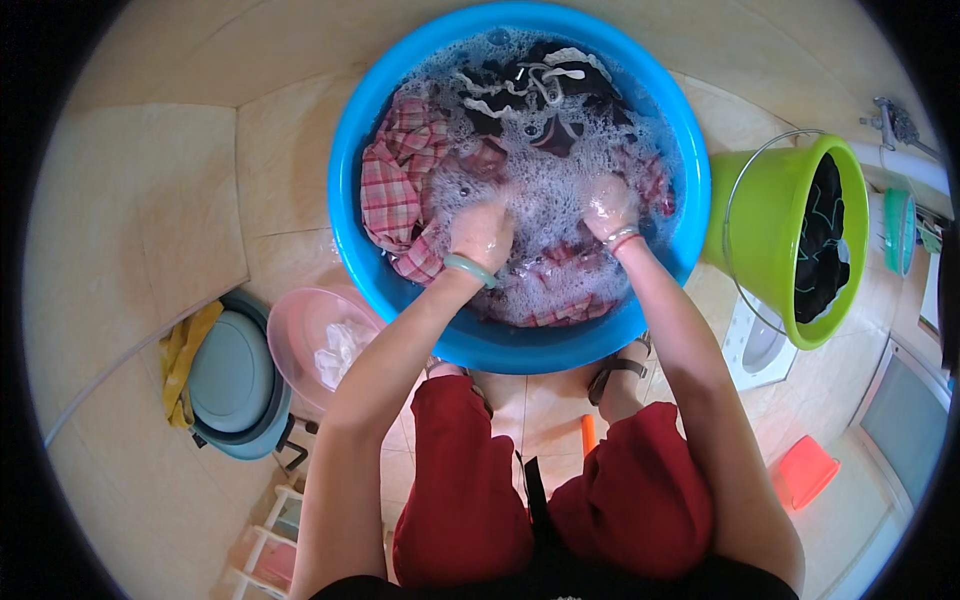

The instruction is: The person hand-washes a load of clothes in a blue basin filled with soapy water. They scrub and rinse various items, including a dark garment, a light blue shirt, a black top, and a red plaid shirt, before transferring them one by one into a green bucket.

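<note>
A large blue basin holds soapy water and wet clothes. Pink plaid cloth bunches up at its left side, and more of it shows under the foam near the front. At the far side floats a dark garment with white cords and trim. My left hand, below a pale green bangle, reaches into the suds left of the middle; its fingers are under the foam. My right hand, with bracelets at the wrist, is in the foam on the right, fingers likewise covered. What either hand grips is hidden.
To the right stands a green bucket with dark cloth inside and a wire handle. A pink basin with white cloth and a grey-blue lidded bin are at left. A squat toilet and a red-orange container lie right.
</note>
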### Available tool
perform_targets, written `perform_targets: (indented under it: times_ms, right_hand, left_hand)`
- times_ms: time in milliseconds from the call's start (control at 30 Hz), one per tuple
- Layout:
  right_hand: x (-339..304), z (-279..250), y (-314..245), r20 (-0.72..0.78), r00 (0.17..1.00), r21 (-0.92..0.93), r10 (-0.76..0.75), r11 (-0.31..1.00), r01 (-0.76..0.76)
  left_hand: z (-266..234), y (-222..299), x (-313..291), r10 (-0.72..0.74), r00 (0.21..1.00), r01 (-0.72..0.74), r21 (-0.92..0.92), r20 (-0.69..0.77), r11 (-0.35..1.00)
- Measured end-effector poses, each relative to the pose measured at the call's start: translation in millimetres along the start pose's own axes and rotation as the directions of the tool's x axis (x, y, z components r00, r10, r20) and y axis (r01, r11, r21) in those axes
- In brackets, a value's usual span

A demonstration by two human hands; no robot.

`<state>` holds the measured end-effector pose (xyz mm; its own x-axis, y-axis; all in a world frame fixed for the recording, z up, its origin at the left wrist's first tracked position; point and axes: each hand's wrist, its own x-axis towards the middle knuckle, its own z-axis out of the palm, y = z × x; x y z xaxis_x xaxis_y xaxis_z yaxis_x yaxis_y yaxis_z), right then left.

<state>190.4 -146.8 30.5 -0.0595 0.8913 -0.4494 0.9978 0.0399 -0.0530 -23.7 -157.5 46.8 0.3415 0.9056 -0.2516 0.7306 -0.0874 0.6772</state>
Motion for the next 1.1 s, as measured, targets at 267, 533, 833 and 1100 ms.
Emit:
perform_targets:
  times_ms: [267, 533, 833, 1100]
  right_hand:
    - [-59.5, -106.7, 8.1, -0.351, 0.927, 0.494, 0.134, 0.867, 0.062]
    - [-93.4, -182.6, 13.4, -0.647, 0.75, 0.734, 0.138, 0.381, 0.562]
    - [-62.1, -106.4, 22.4, -0.53, 0.848, 0.728, -0.002, 0.511, 0.457]
    - [-52.2, -95.7, -22.4, -0.565, 0.793, 0.502, -0.23, 0.666, 0.551]
  left_hand:
    - [-68.5, 68.7, -11.3, 0.012, 0.999, -0.042, -0.857, -0.042, 0.513]
    - [-144.5, 113.9, -4.4, 0.229, 0.963, -0.235, -0.863, -0.144, 0.447]
    - [-97.6, 45.0, -24.2, -0.126, 0.814, -0.037, -0.267, -0.567, 0.963]
    - [-73.0, -26.4, -5.7, -0.636, 0.752, 0.129, -0.908, -0.173, 0.4]
